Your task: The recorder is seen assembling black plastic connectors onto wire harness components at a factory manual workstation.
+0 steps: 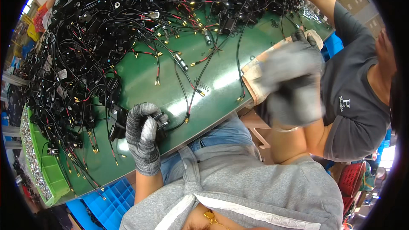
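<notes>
My left hand [145,138], in a grey knit glove, is closed around a small black part [160,128] with metal on its top, over the near edge of the green table [221,76]. A black cable [175,126] runs right from beside that part. My right hand [294,98], also gloved in grey, is lifted at the right beside a cardboard piece [255,76] on the table. Motion smears its fingers, so I cannot make out whether it holds anything. Nearest the left hand lie black cabled parts [117,117].
A large heap of black cabled parts [85,55] covers the table's far and left sides. Loose metal cylinders [181,62] and a spring [203,86] lie mid-table. A green bin [53,174] of small metal pieces stands left. At right, a co-worker's gloved hand [307,38] is close by.
</notes>
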A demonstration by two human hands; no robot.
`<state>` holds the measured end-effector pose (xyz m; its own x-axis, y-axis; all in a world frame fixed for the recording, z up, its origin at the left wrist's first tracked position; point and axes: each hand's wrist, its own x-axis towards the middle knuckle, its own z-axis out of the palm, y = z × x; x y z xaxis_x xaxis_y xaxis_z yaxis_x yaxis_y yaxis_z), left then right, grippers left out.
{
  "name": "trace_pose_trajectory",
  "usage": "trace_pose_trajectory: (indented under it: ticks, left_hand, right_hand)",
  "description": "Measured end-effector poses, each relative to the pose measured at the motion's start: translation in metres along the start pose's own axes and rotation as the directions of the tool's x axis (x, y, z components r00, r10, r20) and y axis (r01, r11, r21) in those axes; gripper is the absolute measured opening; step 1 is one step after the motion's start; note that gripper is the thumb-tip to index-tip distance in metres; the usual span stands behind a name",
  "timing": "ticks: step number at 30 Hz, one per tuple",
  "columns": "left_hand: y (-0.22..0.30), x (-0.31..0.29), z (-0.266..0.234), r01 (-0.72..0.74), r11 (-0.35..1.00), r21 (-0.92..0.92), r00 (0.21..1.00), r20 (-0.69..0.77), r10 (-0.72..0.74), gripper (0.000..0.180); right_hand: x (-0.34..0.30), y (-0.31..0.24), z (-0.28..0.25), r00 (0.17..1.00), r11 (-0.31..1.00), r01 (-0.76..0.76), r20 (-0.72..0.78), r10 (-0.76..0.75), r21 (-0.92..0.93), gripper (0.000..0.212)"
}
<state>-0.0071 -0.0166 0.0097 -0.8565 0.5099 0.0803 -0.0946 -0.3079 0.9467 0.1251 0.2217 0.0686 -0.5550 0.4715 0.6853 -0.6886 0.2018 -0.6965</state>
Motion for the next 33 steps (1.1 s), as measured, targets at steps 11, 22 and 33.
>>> trace_pose_trajectory:
  ticks: [11, 22, 33]
  left_hand:
    - [0.002, -0.006, 0.004, -0.063, 0.992, 0.113, 0.997, 0.054, 0.058, 0.036]
    - [-0.001, -0.002, 0.008, -0.053, 0.997, 0.049, 0.998, 0.020, 0.052, 0.033]
    - [-0.004, 0.001, 0.000, -0.016, 1.000, 0.005, 1.000, 0.021, 0.016, 0.042]
  right_hand:
    - [0.013, 0.027, -0.046, 0.987, 0.966, 0.156, 0.002, -0.159, -0.207, 0.027]
    - [-0.008, 0.005, 0.049, 0.619, 0.840, 0.065, 0.682, 0.389, -0.539, 0.048]
    - [-0.019, 0.028, 0.059, 0.612, 0.892, 0.008, 0.708, 0.353, -0.451, 0.055]
